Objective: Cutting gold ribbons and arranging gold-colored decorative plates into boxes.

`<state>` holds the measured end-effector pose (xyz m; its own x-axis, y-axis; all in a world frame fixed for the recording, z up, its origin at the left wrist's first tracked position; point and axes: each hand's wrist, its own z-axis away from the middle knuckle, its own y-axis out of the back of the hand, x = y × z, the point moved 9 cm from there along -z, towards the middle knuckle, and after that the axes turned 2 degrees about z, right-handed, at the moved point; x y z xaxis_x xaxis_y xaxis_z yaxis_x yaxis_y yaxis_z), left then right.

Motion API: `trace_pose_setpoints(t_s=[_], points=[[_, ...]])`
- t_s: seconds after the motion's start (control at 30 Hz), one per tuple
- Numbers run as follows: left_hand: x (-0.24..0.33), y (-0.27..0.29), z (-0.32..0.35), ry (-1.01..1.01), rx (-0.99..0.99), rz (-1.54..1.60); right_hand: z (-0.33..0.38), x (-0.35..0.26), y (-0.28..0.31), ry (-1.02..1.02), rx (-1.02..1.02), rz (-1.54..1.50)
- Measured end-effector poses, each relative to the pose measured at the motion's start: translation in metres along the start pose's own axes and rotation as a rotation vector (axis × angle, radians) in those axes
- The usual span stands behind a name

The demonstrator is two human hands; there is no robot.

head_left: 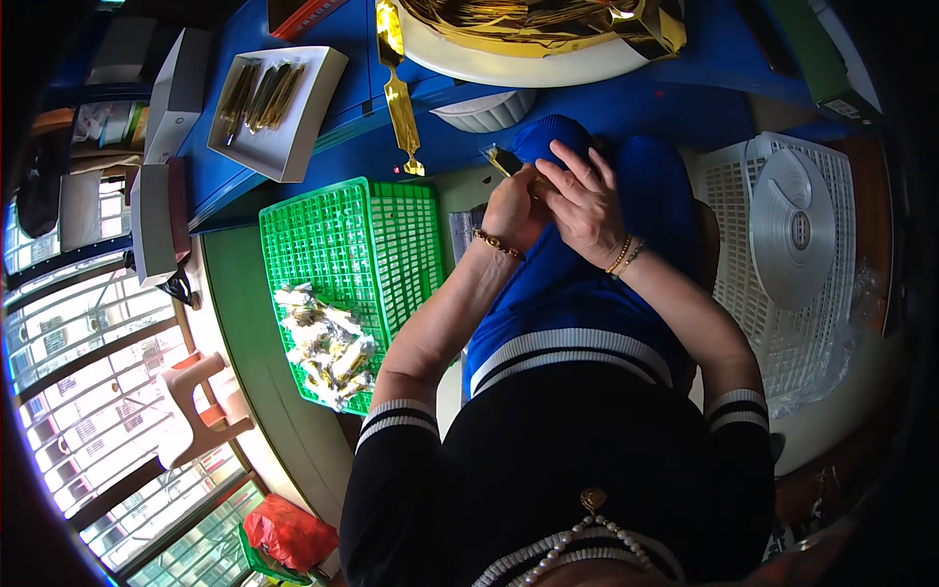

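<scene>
One blue desk [360, 73]: spanned the top of the view.
Two baskets: a green basket [406, 245] on the left held a heap of gold-and-clear wrapped pieces [328, 357], too tangled to count; a white basket [726, 225] stood on the right.
One white plate [469, 74]: carried gold foil [528, 24] in overlapping layers, beyond counting.
One pale reel [778, 240]: lay flat on the white basket.
One shallow white box [301, 152]: held slim dark and gold strips [274, 98] on the desk.
Printed boxes, two: a red box [303, 15] bore a row of pale characters; a green box [822, 54] had print too small to read.
Two hands: the left hand [515, 207] pinched a small gold packet; the right hand [584, 205] touched it with fingers spread, its grip impossible to tell.
One loose foil strip [401, 112]: overhung the desk's edge.
One small gold packet [505, 162]: poked out past the left hand, near the knees.
</scene>
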<state>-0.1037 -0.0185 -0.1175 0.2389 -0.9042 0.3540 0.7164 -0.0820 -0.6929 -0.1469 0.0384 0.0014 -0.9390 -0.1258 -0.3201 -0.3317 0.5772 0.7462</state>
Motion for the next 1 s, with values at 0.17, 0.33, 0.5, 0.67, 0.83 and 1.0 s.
trace_pose_setpoints(t_s=[0.17, 0.33, 0.5, 0.67, 0.83, 1.0], points=[[0.006, 0.002, 0.012, 0.062, 0.092, -0.122, -0.003, -0.006, -0.009, 0.017, -0.077, 0.003], [0.042, 0.009, 0.014, -0.103, 0.126, -0.271, -0.004, -0.016, 0.011, -0.023, -0.157, -0.066], [0.067, -0.006, 0.028, -0.232, -0.01, -0.134, -0.006, -0.032, 0.022, 0.041, -0.185, -0.147], [0.152, -0.038, 0.069, -0.425, -0.014, -0.331, -0.018, -0.033, 0.021, 0.044, -0.156, -0.279], [0.324, -0.035, 0.121, -1.061, 0.197, -0.769, -0.037, -0.008, 0.038, 0.023, -0.062, -0.279], [0.475, -0.012, 0.123, -1.169, 0.994, -2.284, -0.076, 0.012, 0.08, 0.056, 0.067, -0.159]])
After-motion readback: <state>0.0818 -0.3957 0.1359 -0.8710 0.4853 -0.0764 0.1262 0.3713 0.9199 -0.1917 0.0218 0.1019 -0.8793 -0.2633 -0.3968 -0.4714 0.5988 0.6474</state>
